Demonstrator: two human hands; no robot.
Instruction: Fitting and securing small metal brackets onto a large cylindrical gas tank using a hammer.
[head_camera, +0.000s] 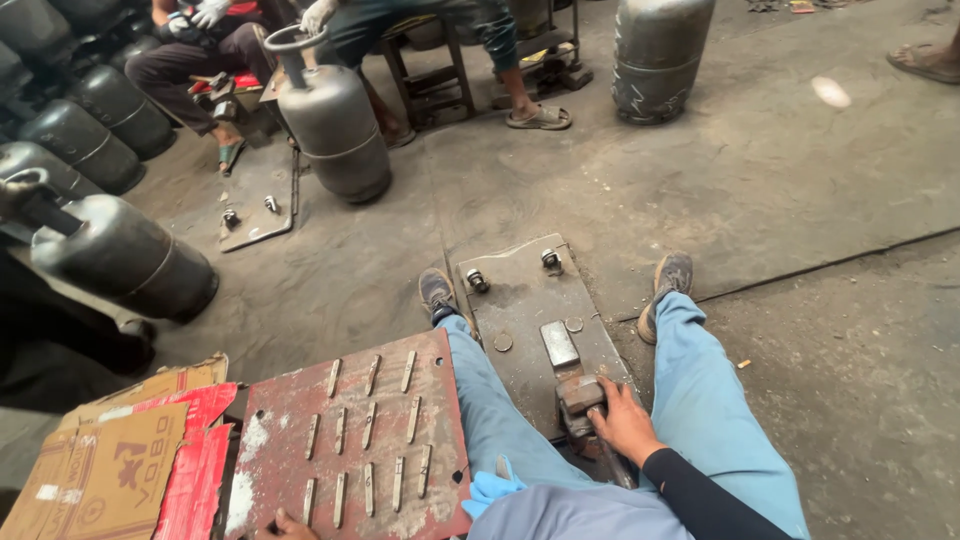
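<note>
Metal clamp under right-hand fingers

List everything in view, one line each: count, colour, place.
Gas cylinders: several, grey; one mid-floor, one far top, others stacked left.
Floor plate: one, grey steel, between the feet.
Lever tool: one, rusty grey, on that plate.
Red tray: one, red, lower left, rows of small metal strips.
Cardboard: brown and red, bottom left.
Second plate: grey, by the seated people.
Stool: dark, top centre.
Legs: two, blue trousers.
Left hand: at the tray's near edge, mostly hidden.
Right hand: grip closed on the lever tool.
</note>
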